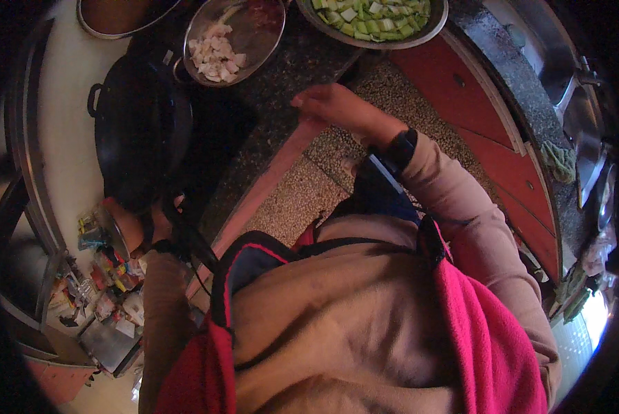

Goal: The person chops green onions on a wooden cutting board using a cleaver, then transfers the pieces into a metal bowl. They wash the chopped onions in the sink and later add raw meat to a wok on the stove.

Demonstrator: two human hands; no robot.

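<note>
My left hand (165,220) is at the near end of a large black wok (143,139); the dark area hides whether its fingers grip anything. My right hand (326,106) hovers near the edge of a dark stone counter (273,98), its fingers bent together, and I cannot tell whether anything is in them. Beyond the wok, a metal bowl (265,49) holds pale chopped pieces (216,54). Farther right, another metal bowl (440,23) is filled with chopped green vegetable pieces (376,18).
Part of a metal-rimmed bowl (120,35) shows at the top left. Packets and small items (115,274) crowd the lower left. Red cabinets (454,83) stand under a second counter (516,77) at right, with a green cloth (558,160) and a metal sink (542,31).
</note>
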